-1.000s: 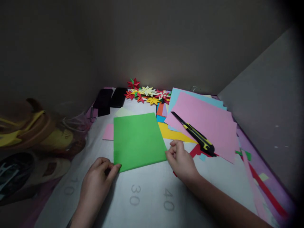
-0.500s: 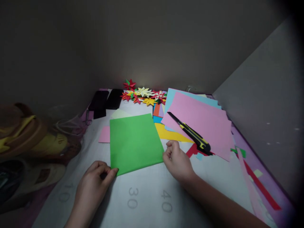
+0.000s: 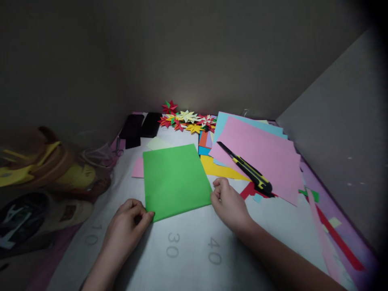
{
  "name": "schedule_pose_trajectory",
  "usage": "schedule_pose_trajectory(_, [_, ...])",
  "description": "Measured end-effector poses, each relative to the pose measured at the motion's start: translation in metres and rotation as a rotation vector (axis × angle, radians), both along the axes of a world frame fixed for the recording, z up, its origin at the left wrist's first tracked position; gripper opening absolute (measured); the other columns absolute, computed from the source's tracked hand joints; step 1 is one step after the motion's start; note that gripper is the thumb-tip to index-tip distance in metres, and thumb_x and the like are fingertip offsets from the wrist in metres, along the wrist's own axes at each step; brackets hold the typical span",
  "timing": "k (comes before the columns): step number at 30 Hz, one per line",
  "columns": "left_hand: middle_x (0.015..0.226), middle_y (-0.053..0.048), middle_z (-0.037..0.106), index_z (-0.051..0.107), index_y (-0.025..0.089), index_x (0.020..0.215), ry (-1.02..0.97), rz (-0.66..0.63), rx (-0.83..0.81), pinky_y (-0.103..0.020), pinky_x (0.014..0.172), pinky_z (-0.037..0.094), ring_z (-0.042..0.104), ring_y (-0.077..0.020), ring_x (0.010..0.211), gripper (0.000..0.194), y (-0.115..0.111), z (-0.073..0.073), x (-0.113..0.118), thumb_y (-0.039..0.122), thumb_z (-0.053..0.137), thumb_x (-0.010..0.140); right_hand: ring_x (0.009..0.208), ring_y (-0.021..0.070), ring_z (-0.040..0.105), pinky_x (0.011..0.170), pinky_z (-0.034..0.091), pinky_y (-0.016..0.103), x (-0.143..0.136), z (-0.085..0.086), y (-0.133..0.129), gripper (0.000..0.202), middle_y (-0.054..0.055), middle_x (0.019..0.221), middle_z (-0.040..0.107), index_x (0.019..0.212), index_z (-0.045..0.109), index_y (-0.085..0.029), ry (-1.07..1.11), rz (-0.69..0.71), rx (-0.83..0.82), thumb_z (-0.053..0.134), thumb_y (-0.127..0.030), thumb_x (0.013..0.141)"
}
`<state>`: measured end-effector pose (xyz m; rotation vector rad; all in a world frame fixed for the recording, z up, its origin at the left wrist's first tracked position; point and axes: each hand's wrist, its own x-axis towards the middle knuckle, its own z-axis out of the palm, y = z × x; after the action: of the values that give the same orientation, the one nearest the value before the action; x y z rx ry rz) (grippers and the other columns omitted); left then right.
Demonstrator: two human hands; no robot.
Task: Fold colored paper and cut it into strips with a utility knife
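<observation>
A green paper sheet [image 3: 177, 182] lies on the white mat [image 3: 194, 258] in front of me, its near edge looking folded. My left hand [image 3: 129, 230] pinches its near left corner between thumb and fingers. At the near right corner, my right hand [image 3: 232, 204] has curled fingers closed on the paper's edge. To the right, a black and yellow utility knife [image 3: 253, 173] rests on pink paper sheets [image 3: 263, 149], blade pointing away to the left. Yellow paper [image 3: 220, 167] shows between the green sheet and the pink one.
Folded paper stars [image 3: 188, 117] sit at the back, beside two dark phones [image 3: 150, 124]. Scissors [image 3: 119, 147] lie at the left edge, near a cluttered bag [image 3: 75, 176]. Red strips [image 3: 339, 238] and other scraps lie on the right.
The whole view has shifted slightly, so the mat and objects appear a little further right. Both hands keep their places at the green sheet's near corners.
</observation>
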<state>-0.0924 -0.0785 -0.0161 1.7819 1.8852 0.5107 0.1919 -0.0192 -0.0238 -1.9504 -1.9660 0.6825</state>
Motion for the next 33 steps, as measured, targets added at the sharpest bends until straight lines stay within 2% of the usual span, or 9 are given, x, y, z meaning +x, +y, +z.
schedule_pose_trajectory(9, [0.074,-0.002,0.055,0.055,0.019,0.056,-0.044,0.073,-0.057,-0.029,0.063,0.039,0.055,-0.0166,0.068,0.029,-0.0007,0.0003,0.0001,0.041,0.059,0.075,0.073,0.0198,0.057,0.059,0.034,0.026,0.0018,-0.0051,-0.0009,0.014,0.002,0.076,0.059,0.095,0.041,-0.021,-0.015,0.044,0.048,0.042,-0.016,0.081])
schedule_pose_trajectory(15, [0.068,0.001,0.052,0.045,0.021,0.06,0.01,0.077,0.003,-0.028,0.06,0.036,0.051,-0.016,0.065,0.026,-0.0017,0.0007,-0.0005,0.036,0.062,0.073,0.073,0.0203,0.057,0.059,0.034,0.027,0.0027,-0.0058,-0.002,0.014,0.003,0.077,0.059,0.094,0.041,-0.021,-0.024,0.064,0.065,0.041,-0.018,0.081])
schedule_pose_trajectory(20, [0.08,0.0,0.056,0.053,0.021,0.08,0.01,0.06,0.014,-0.029,0.066,0.039,0.053,-0.0176,0.074,0.015,-0.0041,-0.0005,-0.0016,0.034,0.061,0.077,0.072,0.0202,0.057,0.058,0.034,0.027,0.0024,-0.0052,-0.0024,0.014,0.004,0.078,0.059,0.095,0.042,-0.02,-0.019,0.066,0.069,0.039,-0.018,0.081])
schedule_pose_trajectory(29, [0.085,-0.002,0.06,0.06,0.021,0.083,0.002,0.053,0.029,-0.03,0.068,0.043,0.056,-0.0184,0.077,0.016,-0.0053,-0.001,-0.0022,0.036,0.061,0.078,0.07,0.0197,0.057,0.058,0.036,0.027,0.0011,-0.005,-0.0028,0.017,0.005,0.079,0.06,0.097,0.045,-0.018,-0.021,0.06,0.096,0.039,-0.016,0.081])
schedule_pose_trajectory(33, [0.09,-0.002,0.06,0.067,0.025,0.099,-0.012,0.018,0.037,-0.029,0.07,0.045,0.058,-0.0183,0.08,0.025,-0.0069,-0.0054,-0.0039,0.04,0.059,0.081,0.073,0.02,0.058,0.061,0.038,0.028,0.0005,-0.0036,-0.0018,0.02,0.005,0.08,0.061,0.1,0.045,-0.017,-0.012,0.043,0.071,0.04,-0.014,0.08])
